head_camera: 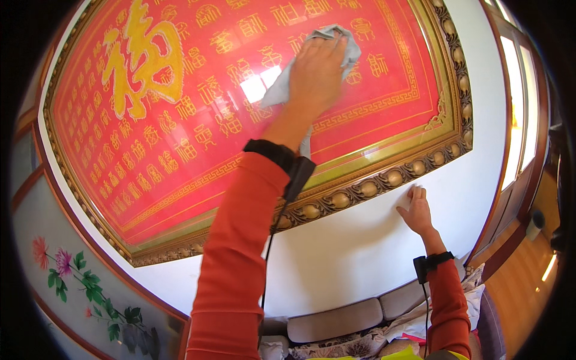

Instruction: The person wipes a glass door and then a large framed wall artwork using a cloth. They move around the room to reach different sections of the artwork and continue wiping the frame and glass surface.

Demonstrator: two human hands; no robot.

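My left hand (317, 78) is pressed against the glazed front of a large framed picture (369, 121), with a light grey cloth (353, 49) under its palm and fingers. One end of the cloth hangs down beside the wrist. The picture is red with gold characters, one of them very large, and light glares off its surface. Below the ornate gilt frame (340, 200), my right hand (416, 211) rests with its fingertips near the frame's lower edge, against the white wall (324, 256). It holds nothing, and its thumb is spread from the fingers.
Along the wall below is a sofa with padded back cushions (335, 319) and a patterned cover (346, 344). A panel painted with flowers (90, 288) stands at left. To the right are a bright window (513, 112) and a wooden floor (510, 288). A cable (268, 252) runs along my left arm.
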